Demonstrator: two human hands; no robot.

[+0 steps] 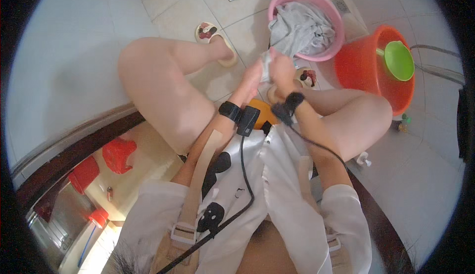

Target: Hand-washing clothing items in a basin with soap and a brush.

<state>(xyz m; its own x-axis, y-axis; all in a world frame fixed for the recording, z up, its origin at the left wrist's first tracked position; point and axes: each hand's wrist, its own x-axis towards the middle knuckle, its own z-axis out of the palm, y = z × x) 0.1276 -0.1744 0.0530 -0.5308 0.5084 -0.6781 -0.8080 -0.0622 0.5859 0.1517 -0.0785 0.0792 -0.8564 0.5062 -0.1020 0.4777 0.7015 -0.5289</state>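
Observation:
Between my two fists a bunched piece of pale wet-looking cloth [265,66] is pinched tight. My left hand [253,74] grips it from the left, and my right hand [282,68] closes on it from the right, almost touching the left. Just beyond them stands a pink plastic basin [339,31], with a crumpled light grey garment [302,25] heaped inside. Part of that garment hangs over the near rim towards my right hand. Whether the gripped cloth belongs to it cannot be told, since my fingers hide the join.
An orange-red bucket [356,64] with a green dipper [400,60] stands right of the basin. A floor drain [340,6] lies behind. Small bottles [402,124] sit by the right wall. Behind me, a dark door sill [79,149] borders an area with red bags [118,155].

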